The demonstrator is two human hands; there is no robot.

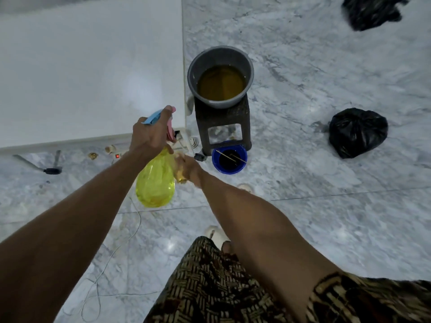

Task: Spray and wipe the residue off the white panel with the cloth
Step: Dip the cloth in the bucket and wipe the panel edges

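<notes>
The white panel (91,66) fills the upper left, its lower edge near the marble floor. My left hand (150,136) grips the neck of a yellow spray bottle (156,183) with a blue and pink trigger head, held just below the panel's lower right corner. My right hand (187,170) is right beside the bottle's shoulder, closed on a small yellowish cloth (180,177) that is mostly hidden by the fingers.
A grey basin (220,76) of brownish liquid sits on a dark stool (222,127). A blue tub (229,159) stands below it. Two black bags (358,132) (373,11) lie right. A power strip (184,142), tools (52,167) and a cable (112,252) lie on the floor.
</notes>
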